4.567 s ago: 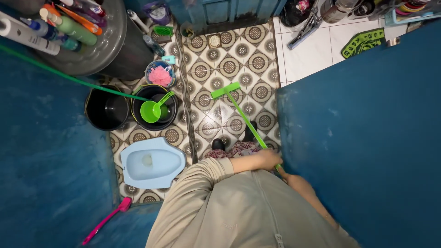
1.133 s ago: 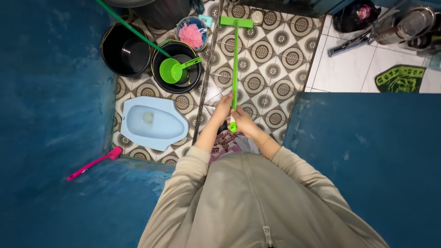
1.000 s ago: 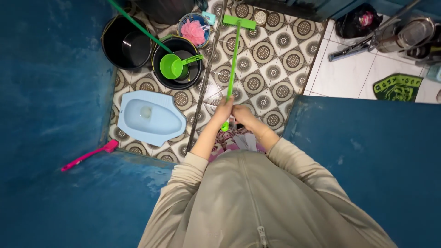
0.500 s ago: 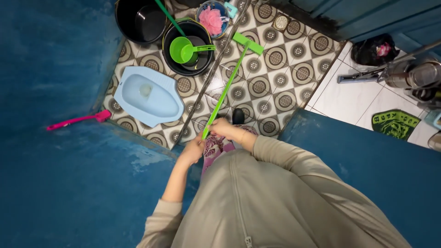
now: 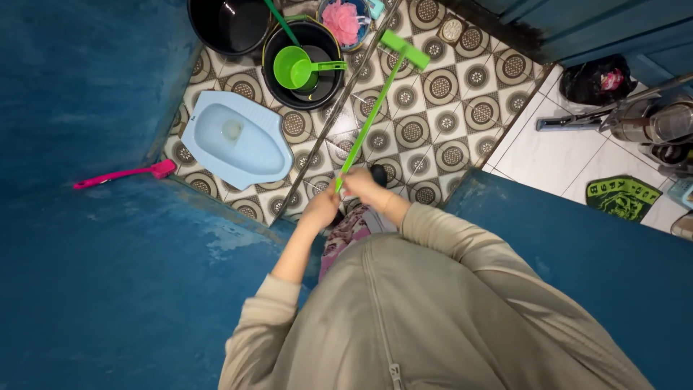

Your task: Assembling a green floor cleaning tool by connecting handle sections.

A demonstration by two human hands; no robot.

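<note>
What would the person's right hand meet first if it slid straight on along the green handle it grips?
Probably nothing before the tool's own green head. The right hand points up the green handle over patterned floor tiles, and that line looks free, though depth is hard to judge from above.

Black bucket (image 5: 229, 25) cut off by top edge. Squeegee handle (image 5: 366, 130) end hidden inside both hands; feet mostly hidden by torso.

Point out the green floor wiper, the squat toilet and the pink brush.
green floor wiper (image 5: 369, 123), head view, middle of its handle
squat toilet (image 5: 234, 141), head view, pale blue bowl
pink brush (image 5: 123, 174), head view, along its handle
</note>
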